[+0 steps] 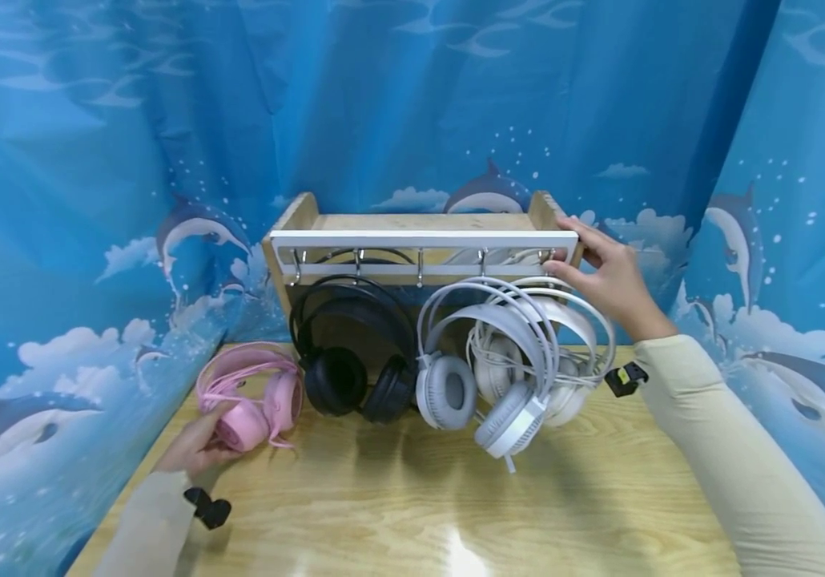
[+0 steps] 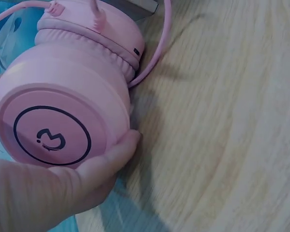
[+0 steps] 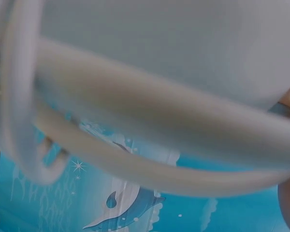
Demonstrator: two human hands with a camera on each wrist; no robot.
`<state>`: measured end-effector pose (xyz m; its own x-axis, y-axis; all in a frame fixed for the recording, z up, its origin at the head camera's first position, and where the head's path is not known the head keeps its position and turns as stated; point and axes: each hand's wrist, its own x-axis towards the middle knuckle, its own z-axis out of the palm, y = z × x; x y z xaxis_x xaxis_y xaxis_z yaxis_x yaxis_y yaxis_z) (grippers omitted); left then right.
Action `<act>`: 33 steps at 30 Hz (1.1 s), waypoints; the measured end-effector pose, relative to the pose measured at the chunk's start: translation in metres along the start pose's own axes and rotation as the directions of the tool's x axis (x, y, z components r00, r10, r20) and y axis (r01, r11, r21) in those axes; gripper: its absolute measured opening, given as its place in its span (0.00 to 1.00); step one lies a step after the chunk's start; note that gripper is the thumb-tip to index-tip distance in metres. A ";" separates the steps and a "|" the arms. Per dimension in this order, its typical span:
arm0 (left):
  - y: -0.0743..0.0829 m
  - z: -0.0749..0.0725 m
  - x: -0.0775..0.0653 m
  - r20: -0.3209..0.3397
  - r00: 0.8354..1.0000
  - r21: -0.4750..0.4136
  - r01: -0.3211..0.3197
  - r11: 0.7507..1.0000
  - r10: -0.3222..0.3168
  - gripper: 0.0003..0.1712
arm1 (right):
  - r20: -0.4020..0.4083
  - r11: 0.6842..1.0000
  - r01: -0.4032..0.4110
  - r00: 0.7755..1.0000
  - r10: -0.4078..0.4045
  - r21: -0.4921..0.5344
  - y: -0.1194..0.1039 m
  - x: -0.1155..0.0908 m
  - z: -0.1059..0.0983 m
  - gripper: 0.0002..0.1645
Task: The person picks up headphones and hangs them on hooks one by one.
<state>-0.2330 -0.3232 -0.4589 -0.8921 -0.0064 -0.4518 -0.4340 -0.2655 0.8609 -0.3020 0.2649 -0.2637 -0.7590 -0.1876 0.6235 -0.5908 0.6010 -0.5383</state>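
My left hand (image 1: 199,445) grips one ear cup of the pink headphones (image 1: 283,401) at the left end of the wooden table. In the left wrist view, the thumb lies along the round pink cup (image 2: 63,92) with a dark ring and logo. My right hand (image 1: 610,272) holds the right end of a wooden rack (image 1: 420,239) with a white front rail, fingers on top and thumb at the front. Black headphones (image 1: 336,381) hang from the rack, left of middle. Two white headphones hang on its right side, the front pair (image 1: 448,393) overlapping the rear pair (image 1: 571,401).
Metal hooks (image 1: 420,268) line the rail; the leftmost and middle ones carry no headphones. The table (image 1: 384,513) extends in front of the rack. A blue dolphin-print curtain (image 1: 384,104) surrounds it. Blurred white headbands (image 3: 159,106) pass close to the right wrist camera.
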 end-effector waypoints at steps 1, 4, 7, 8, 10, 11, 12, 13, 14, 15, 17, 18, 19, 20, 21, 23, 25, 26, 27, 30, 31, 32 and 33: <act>0.000 0.001 0.000 -0.012 1.000 0.021 -0.005 1.000 0.005 0.10 | 0.000 1.000 -0.003 1.000 0.003 -0.002 -0.001 0.000 0.000 0.39; -0.005 -0.001 -0.002 -0.026 0.998 0.079 -0.055 0.995 0.057 0.09 | 0.004 1.000 -0.010 1.000 0.010 0.007 -0.002 -0.001 0.000 0.38; -0.010 -0.006 -0.004 -0.047 0.993 0.151 -0.096 0.984 0.104 0.07 | 0.009 1.000 -0.005 1.000 0.005 0.017 -0.002 0.000 0.001 0.38; -0.011 -0.007 -0.005 -0.049 0.992 0.161 -0.108 0.981 0.118 0.07 | 0.009 1.000 -0.003 1.000 0.003 0.019 -0.003 0.001 0.001 0.38; -0.013 -0.009 -0.007 -0.044 0.988 0.181 -0.137 0.974 0.147 0.06 | 0.007 1.000 -0.003 1.000 0.003 0.016 -0.002 0.000 0.001 0.38; -0.013 -0.010 -0.008 -0.047 0.987 0.176 -0.146 0.973 0.157 0.06 | 0.005 1.000 -0.004 1.000 0.004 0.012 -0.002 0.000 0.001 0.38; -0.014 -0.011 -0.009 -0.055 0.985 0.157 -0.150 0.976 0.161 0.08 | 0.004 1.000 -0.005 1.000 0.005 0.010 -0.002 0.000 0.001 0.38; -0.014 -0.012 -0.011 -0.057 0.984 0.151 -0.160 0.975 0.171 0.09 | 0.003 1.000 -0.005 1.000 0.005 0.010 -0.002 0.000 0.001 0.38; -0.014 -0.013 -0.012 -0.058 0.983 0.139 -0.167 0.976 0.176 0.10 | 0.003 1.000 -0.006 1.000 0.006 0.009 -0.002 0.000 0.001 0.38; -0.014 -0.015 -0.013 -0.059 0.981 0.129 -0.175 0.976 0.183 0.10 | 0.004 1.000 -0.008 1.000 0.008 0.008 -0.002 0.000 0.001 0.38; -0.014 -0.017 -0.017 -0.053 0.980 0.109 -0.187 0.976 0.194 0.09 | 0.005 1.000 -0.010 1.000 0.010 0.005 -0.001 0.000 0.001 0.38; -0.014 -0.018 -0.020 -0.043 0.979 0.104 -0.194 0.975 0.200 0.08 | 0.003 1.000 -0.009 1.000 0.009 0.002 -0.001 0.000 0.001 0.38; -0.014 -0.019 -0.022 -0.030 0.977 0.105 -0.209 0.972 0.213 0.08 | 0.002 1.000 -0.008 1.000 0.008 -0.001 -0.001 0.000 0.001 0.38; -0.014 -0.020 -0.024 -0.021 0.975 0.095 -0.219 0.971 0.222 0.08 | 0.001 1.000 -0.009 1.000 0.009 -0.003 -0.001 0.000 0.000 0.38; -0.015 -0.020 -0.026 -0.015 0.972 0.087 -0.232 0.969 0.234 0.08 | -0.001 1.000 -0.007 1.000 0.007 -0.005 -0.001 0.000 0.000 0.38; -0.015 -0.022 -0.031 -0.008 0.967 0.051 -0.254 0.966 0.255 0.09 | -0.003 1.000 -0.004 1.000 0.004 -0.007 -0.001 0.000 0.000 0.38; -0.015 -0.023 -0.035 0.012 0.958 0.017 -0.288 0.957 0.288 0.10 | -0.001 1.000 -0.002 1.000 0.002 -0.006 -0.002 0.000 0.000 0.38; -0.015 -0.023 -0.037 0.022 0.954 -0.007 -0.300 0.954 0.300 0.10 | -0.002 1.000 -0.001 1.000 0.001 -0.005 -0.002 0.001 -0.001 0.38; -0.015 -0.023 -0.038 0.037 0.949 -0.026 -0.313 0.949 0.314 0.11 | -0.002 1.000 -0.001 1.000 0.001 -0.005 -0.002 0.001 -0.001 0.38; -0.016 -0.023 -0.043 0.053 0.939 -0.065 -0.337 0.939 0.341 0.11 | -0.003 1.000 -0.001 1.000 0.001 0.003 -0.001 0.000 -0.001 0.38; -0.015 -0.023 -0.044 0.046 0.937 -0.072 -0.343 0.937 0.347 0.11 | -0.002 1.000 -0.001 1.000 0.001 0.009 -0.001 -0.001 -0.001 0.38; -0.015 -0.023 -0.046 0.035 0.936 -0.076 -0.347 0.935 0.351 0.11 | -0.001 1.000 0.000 1.000 0.000 0.014 0.000 -0.001 -0.001 0.38; -0.015 -0.023 -0.049 0.022 0.935 -0.084 -0.351 0.933 0.354 0.10 | 0.001 1.000 0.000 1.000 0.000 0.018 -0.001 -0.001 -0.001 0.38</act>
<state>-0.1805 -0.3407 -0.4550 -0.9905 -0.0785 -0.1129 -0.0814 -0.3262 0.9418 -0.3005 0.2654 -0.2638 -0.7590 -0.1887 0.6232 -0.5959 0.5871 -0.5479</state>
